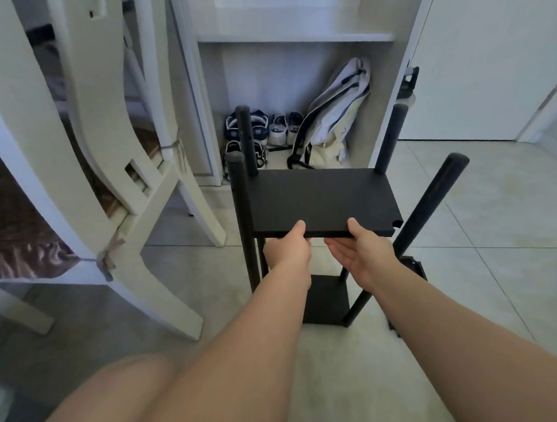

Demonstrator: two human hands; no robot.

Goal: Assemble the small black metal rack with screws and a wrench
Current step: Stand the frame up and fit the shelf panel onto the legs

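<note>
Black rack [328, 301] stood on the tiled floor [497, 218], just right of frame centre, partly built. Four black round posts were upright: front-left post [238, 213], back-left post [246, 138], back-right post [392, 137], front-right post [432, 209], the last leaning toward 1 o'clock. The bottom shelf sat low between the posts, at 6 o'clock from the hands.

Black shelf panel [321, 199] was held flat and roughly level between the four posts, well above the bottom shelf. Its far corners met the two back posts; its near-right corner showed a notch that stood apart from the front-right post.

Left hand [287, 249] gripped the panel's near edge, thumb on top, fingers tucked under and hidden. Right hand [363, 254] gripped the same edge at 3 o'clock from the left hand, thumb on top, palm up, fingers reaching under the panel. The two hands were near each other, not touching.

No screws or wrench could be made out.

A small black part [414, 265] lay on the floor at 3 o'clock from the right hand; type unclear. White wooden chair [106, 155] stood at 9 o'clock from the rack. At 12 o'clock was an open white cabinet [294, 42] with blue-and-white shoes [266, 127] and a pale backpack [336, 111] on its floor. A bare knee [119, 396] showed at 7 o'clock.
</note>
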